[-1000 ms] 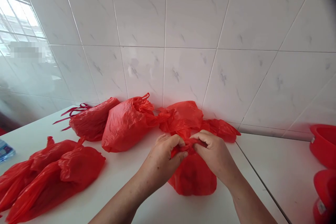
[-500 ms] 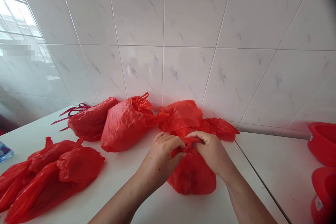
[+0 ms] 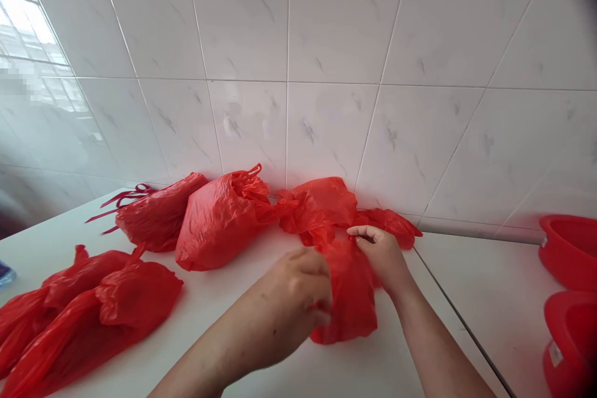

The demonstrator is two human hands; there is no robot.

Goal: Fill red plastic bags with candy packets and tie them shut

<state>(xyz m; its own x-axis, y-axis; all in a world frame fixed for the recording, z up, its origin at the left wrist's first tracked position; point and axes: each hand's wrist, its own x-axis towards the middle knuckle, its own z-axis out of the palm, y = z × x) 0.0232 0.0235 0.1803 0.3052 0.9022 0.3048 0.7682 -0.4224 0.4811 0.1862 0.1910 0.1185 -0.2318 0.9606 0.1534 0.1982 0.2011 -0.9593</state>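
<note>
Held bag (image 3: 349, 298): red plastic, seemingly filled; lower centre of the frame, on the white table (image 3: 387, 373);
Right hand (image 3: 385, 261): thumb and forefinger pinched together on the bag's top;
Left hand (image 3: 296, 308): motion-blurred, fingers curled at the bag's left edge; cannot tell whether they grip it;
Progress: top looks gathered; no finished knot can be made out, so closing seems part done, fastening left;
Long axis: up and down the frame; top points towards the wall (image 3: 331, 124), base towards the lower edge;
Red tubs (image 3: 566, 255): 2, right edge
</note>
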